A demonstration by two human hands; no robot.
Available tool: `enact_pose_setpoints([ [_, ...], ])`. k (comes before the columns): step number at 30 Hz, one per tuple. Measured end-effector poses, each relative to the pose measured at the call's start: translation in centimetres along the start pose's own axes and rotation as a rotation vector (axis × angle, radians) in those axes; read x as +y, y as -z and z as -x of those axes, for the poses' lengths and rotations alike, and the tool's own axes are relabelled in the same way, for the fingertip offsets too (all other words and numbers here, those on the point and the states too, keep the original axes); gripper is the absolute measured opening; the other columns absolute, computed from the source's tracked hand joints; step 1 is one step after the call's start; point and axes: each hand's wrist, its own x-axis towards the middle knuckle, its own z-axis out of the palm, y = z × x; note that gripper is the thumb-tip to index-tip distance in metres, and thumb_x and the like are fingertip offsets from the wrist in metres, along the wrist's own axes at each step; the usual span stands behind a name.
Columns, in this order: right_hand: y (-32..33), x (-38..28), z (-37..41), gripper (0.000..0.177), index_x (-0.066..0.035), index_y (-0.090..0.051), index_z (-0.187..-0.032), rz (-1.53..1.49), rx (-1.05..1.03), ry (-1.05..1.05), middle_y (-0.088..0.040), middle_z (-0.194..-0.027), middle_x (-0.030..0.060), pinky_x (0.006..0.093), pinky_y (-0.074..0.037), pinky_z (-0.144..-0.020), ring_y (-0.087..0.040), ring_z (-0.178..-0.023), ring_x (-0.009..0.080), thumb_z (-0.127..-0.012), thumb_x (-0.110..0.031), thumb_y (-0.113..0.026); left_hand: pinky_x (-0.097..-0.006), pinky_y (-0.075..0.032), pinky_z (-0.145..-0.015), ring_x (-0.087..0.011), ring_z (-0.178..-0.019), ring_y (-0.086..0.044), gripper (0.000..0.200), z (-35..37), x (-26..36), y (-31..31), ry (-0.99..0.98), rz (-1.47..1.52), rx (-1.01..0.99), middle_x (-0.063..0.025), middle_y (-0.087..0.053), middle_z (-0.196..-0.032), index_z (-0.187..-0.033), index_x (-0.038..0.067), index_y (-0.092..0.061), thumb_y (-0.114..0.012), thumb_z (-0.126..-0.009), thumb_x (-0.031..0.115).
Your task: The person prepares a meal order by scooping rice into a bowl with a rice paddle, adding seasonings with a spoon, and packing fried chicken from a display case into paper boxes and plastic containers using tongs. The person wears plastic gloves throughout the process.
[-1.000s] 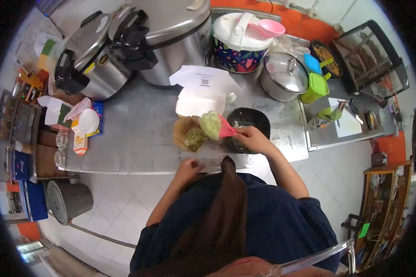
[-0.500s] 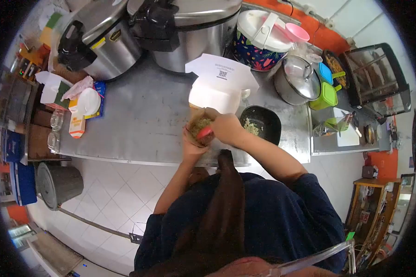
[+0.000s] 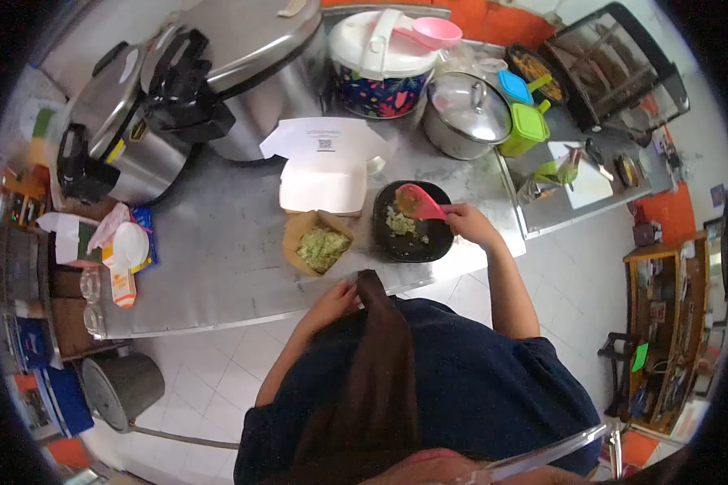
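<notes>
My right hand (image 3: 471, 224) is closed round the handle of a pink serving spoon (image 3: 433, 210). The spoon's bowl, with bits of food on it, is over a black square bowl (image 3: 434, 249) holding a pale chopped food (image 3: 400, 224). To the left, a brown paper food box (image 3: 296, 246) stands open, filled with a greenish, rice-like food (image 3: 323, 246). By the table's front edge, my left hand (image 3: 336, 305) has curled fingers beside the hanging tip of a brown cloth (image 3: 387, 339); what they hold, if anything, is hidden. An open white takeaway box (image 3: 323, 186) lies behind the paper box.
Large steel cookers (image 3: 251, 89), a floral pot (image 3: 380, 93) and a glass-lidded pot (image 3: 465, 121) line the back. Green (image 3: 526, 129) and blue (image 3: 515, 86) lidded containers stand at right. Packaging (image 3: 125, 250) lies at left; a grey bin (image 3: 123, 390) is on the floor.
My right hand moved the spoon from the paper box to over the black bowl. My left hand let go of the paper box, which now stands on the table. The view shifted.
</notes>
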Motion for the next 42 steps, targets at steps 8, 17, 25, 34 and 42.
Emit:
enact_pose_setpoints([
  [8,-5.3,0.6,3.5,0.043,-0.017,-0.043,-0.117,1.179,0.08,0.235,-0.056,-0.071,0.0131,0.0379,-0.046,-0.052,-0.059,-0.065,0.0275,-0.074,-0.01,-0.043,-0.0334,-0.038,-0.077,-0.0243,-0.087,-0.048,0.05,-11.5,2.7,-3.0,0.037,0.209,0.223,-0.0157,-0.048,-0.094,-0.106,-0.003,-0.043,-0.043,-0.081,0.041],
  [17,-6.9,-0.1,5.0,0.041,0.003,-0.041,-0.115,1.158,0.283,0.236,-0.058,-0.068,0.0121,0.0326,-0.046,-0.044,-0.059,-0.054,0.0235,-0.077,-0.012,-0.042,-0.042,-0.035,-0.083,-0.0357,-0.09,-0.048,0.037,-9.4,6.0,-3.3,-0.11,-0.283,0.391,-0.0238,-0.049,-0.095,-0.097,-0.008,-0.047,-0.042,-0.08,0.025],
  [25,-9.1,1.4,2.2,0.014,-0.003,-0.058,-0.078,1.253,0.318,0.289,-0.056,-0.078,0.0087,0.0298,-0.048,-0.051,-0.056,-0.08,0.0171,-0.075,-0.012,-0.048,-0.0381,-0.04,-0.077,-0.031,-0.084,-0.05,0.03,-9.4,5.6,-3.9,0.058,0.392,0.289,-0.0193,-0.05,-0.086,-0.09,-0.007,-0.046,-0.039,-0.08,0.02],
  [34,-9.5,3.2,2.3,0.034,0.0,-0.048,-0.107,1.335,0.463,0.465,-0.054,-0.066,0.0095,0.028,-0.045,-0.045,-0.058,-0.056,0.0198,-0.076,-0.013,-0.045,-0.0339,-0.036,-0.082,-0.033,-0.093,-0.046,0.037,-8.9,5.0,-4.0,0.027,0.0,0.253,-0.0227,-0.047,-0.102,-0.106,-0.005,-0.04,-0.038,-0.079,0.02],
  [42,-8.2,2.9,6.5,0.052,0.001,-0.031,-0.124,1.104,0.247,0.133,-0.058,-0.07,0.0145,0.0342,-0.047,-0.047,-0.058,-0.054,0.0243,-0.075,-0.009,-0.041,-0.0339,-0.026,-0.094,-0.0313,-0.112,-0.035,0.056,-8.9,5.0,-5.6,-0.191,0.083,0.433,-0.0238,-0.035,-0.121,-0.124,-0.007,-0.016,-0.039,-0.078,0.014],
])
